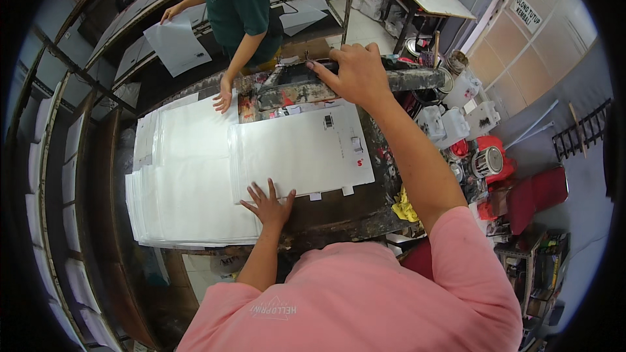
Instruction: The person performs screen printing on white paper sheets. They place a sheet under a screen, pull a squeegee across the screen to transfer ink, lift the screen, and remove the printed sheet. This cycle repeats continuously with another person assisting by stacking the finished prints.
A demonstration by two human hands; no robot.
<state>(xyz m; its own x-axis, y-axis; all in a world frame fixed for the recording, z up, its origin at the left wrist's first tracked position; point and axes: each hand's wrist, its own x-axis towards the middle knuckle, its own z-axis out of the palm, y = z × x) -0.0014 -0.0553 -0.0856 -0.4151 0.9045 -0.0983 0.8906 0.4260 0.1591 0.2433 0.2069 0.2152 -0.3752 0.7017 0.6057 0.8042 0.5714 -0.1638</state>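
- Work location: the white, flat, rectangular sheet stack [287,156] lies on the dark, stained tabletop [332,216], in front of the person. Small black and red marks show toward its right end.
- Left hand [270,208]: the fingers are spread wide over the near edge of the sheet stack, close to its left corner. They are closed on nothing.
- Right hand [357,75]: the fingers are bent over the long, paint-crusted dark frame [283,96], with the thumb out to the left. The fingertips are hidden; whether they grip the frame cannot be told.
- Left-hand practice: press lightly and evenly with spread fingers. Heavy pressure could crease or skew the top sheet.
- Right-hand practice: support the frame firmly and move it smoothly, clear of the sheet edges.
- Alignment: check that the top sheet lies flat and square. Two small white tabs [315,197] [348,191] project at the near edge; avoid disturbing them.
- Clearance: a co-worker's hand [223,99] is open above the larger white sheet piles [186,150], beside the frame's left end. Confirm it is clear before shifting the frame.
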